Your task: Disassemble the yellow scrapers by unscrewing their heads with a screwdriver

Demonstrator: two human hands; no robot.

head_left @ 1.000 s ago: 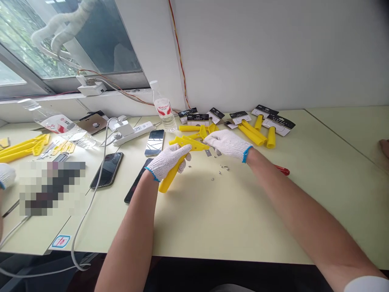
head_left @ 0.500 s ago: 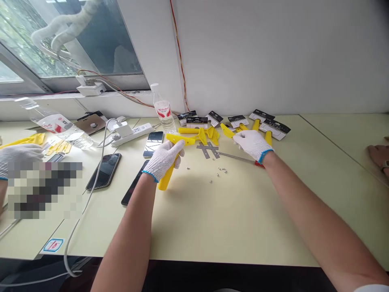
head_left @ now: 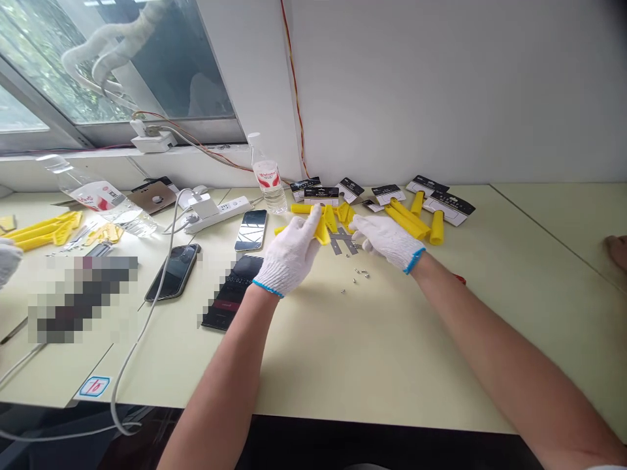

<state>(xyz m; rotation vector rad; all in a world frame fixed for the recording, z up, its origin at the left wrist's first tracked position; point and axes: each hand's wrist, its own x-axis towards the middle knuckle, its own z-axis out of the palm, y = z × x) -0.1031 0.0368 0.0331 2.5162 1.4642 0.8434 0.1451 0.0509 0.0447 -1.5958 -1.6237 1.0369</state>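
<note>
My left hand (head_left: 288,254), in a white knit glove, is closed around a yellow plastic scraper (head_left: 322,234), its angled head showing by my thumb and most of its handle hidden. My right hand (head_left: 389,240), gloved too, reaches over flat grey metal blades (head_left: 344,243), fingers bent and a little apart. Whether its fingertips touch a blade is unclear. Small screws (head_left: 361,272) lie scattered in front of the blades. More yellow scraper parts (head_left: 345,213) sit behind them. The red end of a screwdriver (head_left: 459,279) shows past my right forearm.
Yellow handles (head_left: 409,219) and black-and-white cards (head_left: 448,207) lie along the wall. A water bottle (head_left: 269,179), power strip (head_left: 230,210) and phones (head_left: 174,271) stand or lie to the left, with a white cable (head_left: 142,326) across. A co-worker's gloved hand (head_left: 7,261) is at the left edge.
My left hand has moved right and slightly forward with the scraper. My right hand has shifted left towards the blades, and the yellow piece no longer shows in its fingers.
</note>
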